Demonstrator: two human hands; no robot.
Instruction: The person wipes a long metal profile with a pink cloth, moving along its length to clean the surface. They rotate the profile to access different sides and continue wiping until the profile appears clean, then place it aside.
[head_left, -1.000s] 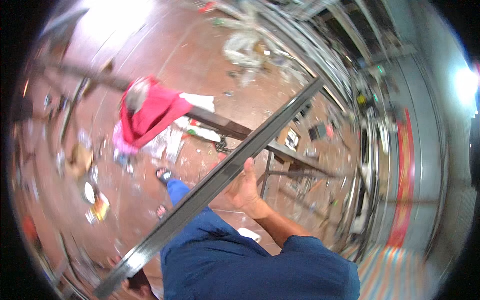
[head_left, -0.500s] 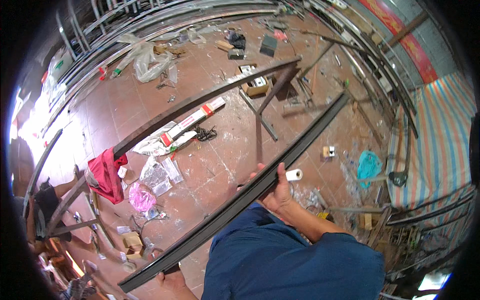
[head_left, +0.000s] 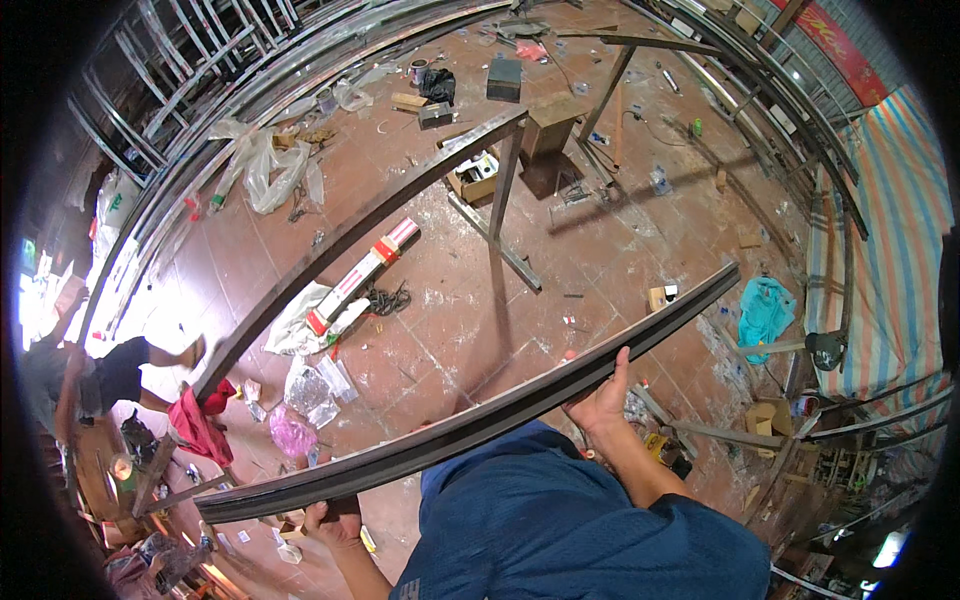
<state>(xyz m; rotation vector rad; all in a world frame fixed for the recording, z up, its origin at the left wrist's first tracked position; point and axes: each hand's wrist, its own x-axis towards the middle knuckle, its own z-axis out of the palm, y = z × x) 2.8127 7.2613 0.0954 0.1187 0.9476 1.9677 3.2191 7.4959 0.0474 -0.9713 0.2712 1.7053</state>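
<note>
Steel bar [head_left: 470, 425], long and dark: my right hand [head_left: 600, 400] is clasped round it at five o'clock, my left hand [head_left: 335, 520] gripping underneath at seven. It spans from seven to three, above the tiled floor [head_left: 440, 340].

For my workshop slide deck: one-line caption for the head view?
Left hand and right hand carry a long dark metal bar above a littered tiled floor.
</note>
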